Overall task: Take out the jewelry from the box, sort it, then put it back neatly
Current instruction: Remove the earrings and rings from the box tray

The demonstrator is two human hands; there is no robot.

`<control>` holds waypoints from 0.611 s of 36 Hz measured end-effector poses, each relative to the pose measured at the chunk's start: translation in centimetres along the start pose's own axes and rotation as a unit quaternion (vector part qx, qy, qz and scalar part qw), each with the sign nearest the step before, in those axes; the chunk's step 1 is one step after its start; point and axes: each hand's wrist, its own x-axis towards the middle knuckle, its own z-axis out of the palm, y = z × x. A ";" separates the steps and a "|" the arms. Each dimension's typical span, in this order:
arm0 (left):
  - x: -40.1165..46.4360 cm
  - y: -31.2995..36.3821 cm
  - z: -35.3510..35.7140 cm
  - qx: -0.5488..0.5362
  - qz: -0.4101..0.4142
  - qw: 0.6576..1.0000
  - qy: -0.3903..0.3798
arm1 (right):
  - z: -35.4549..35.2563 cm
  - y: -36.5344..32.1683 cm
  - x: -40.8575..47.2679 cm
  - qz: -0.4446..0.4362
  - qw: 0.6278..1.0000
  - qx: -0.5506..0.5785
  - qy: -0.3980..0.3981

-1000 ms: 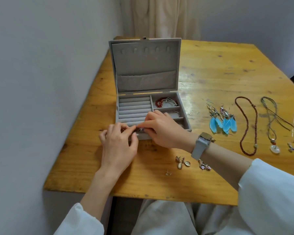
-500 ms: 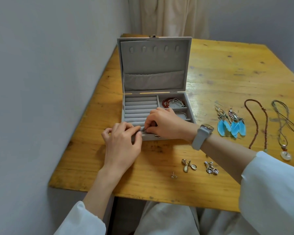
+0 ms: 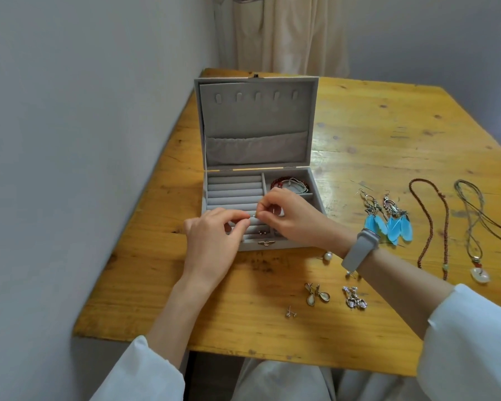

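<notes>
A grey jewelry box (image 3: 255, 123) stands open on the wooden table (image 3: 388, 134), lid upright. Its ring rolls (image 3: 233, 192) fill the left side; a red bead bracelet (image 3: 281, 182) lies in the back right compartment. My left hand (image 3: 214, 241) and my right hand (image 3: 292, 218) meet over the box's front rolls, both pinching a tiny silver piece (image 3: 253, 216) between fingertips. A small dark stud (image 3: 262, 232) sits in the front row. On the table lie blue feather earrings (image 3: 388, 221), a brown bead necklace (image 3: 430, 224), a cord necklace with pendant (image 3: 475, 235), drop earrings (image 3: 315, 295), crystal earrings (image 3: 355, 298), a stud (image 3: 290, 311) and a pearl earring (image 3: 327, 256).
A grey wall runs close along the table's left edge. A cream curtain (image 3: 287, 33) hangs behind the table. A grey watch (image 3: 360, 250) is on my right wrist. The table's near edge is just above my lap.
Both hands have lifted slightly from the box's front edge and now pinch a small silver piece between them above the rolls. A pearl earring has come into sight by my right wrist.
</notes>
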 end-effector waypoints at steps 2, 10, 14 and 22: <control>0.1 0.2 0.1 -0.022 0.001 1.000 0.006 | -0.1 0.0 -0.1 0.003 1.000 0.019 -0.001; 0.1 0.3 0.4 -0.012 0.024 1.000 0.001 | -0.1 -0.1 -0.7 -0.004 0.999 0.041 0.004; 0.0 0.7 0.5 0.001 0.022 1.000 -0.004 | -0.1 -0.2 -1.2 -0.003 0.999 0.051 0.013; -1.4 2.1 -0.5 -0.080 0.026 0.994 -0.072 | -1.8 0.0 -5.5 0.023 0.990 0.112 0.087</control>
